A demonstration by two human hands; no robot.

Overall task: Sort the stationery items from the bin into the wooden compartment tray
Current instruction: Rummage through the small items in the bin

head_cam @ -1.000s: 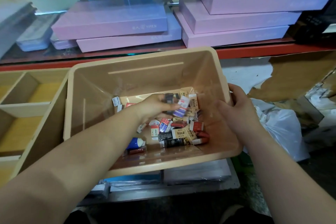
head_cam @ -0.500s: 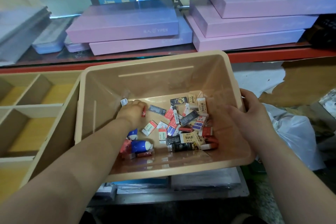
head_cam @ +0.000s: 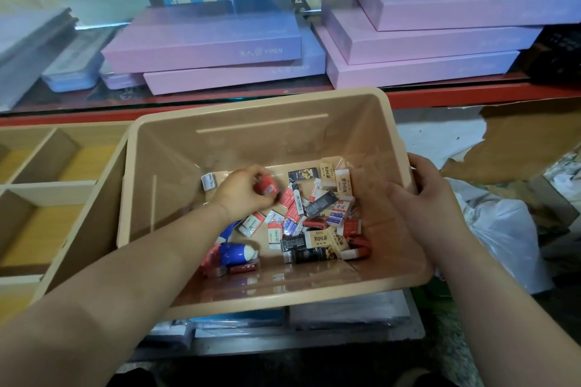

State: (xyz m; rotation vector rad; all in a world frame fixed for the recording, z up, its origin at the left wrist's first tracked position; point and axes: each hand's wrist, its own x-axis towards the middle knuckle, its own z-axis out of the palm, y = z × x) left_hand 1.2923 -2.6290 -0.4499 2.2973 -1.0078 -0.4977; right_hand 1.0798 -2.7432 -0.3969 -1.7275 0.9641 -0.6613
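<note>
One red eraser (head_cam: 266, 188) is now showing plainly in the curled fingers of the left hand (head_cam: 240, 195). Half a second ago that hand was lying lower against the floor of the bin (head_cam: 261, 104), with only a sliver of red beside it. The right hand (head_cam: 424, 198) is still gripping the bin's right rim, thumb inside the wall and fingers wrapping over the edge. Open floor is lying between the left hand and the bin's left wall, and that wall is sitting right against the wooden compartment tray (head_cam: 47, 187), whose sections are showing yellow wood bottoms. Inside the bin, a pile of erasers (head_cam: 317, 220) is crowding the right half of the floor, and a blue-and-white tube (head_cam: 234, 253) is lying near the front, just under the left forearm.
</note>
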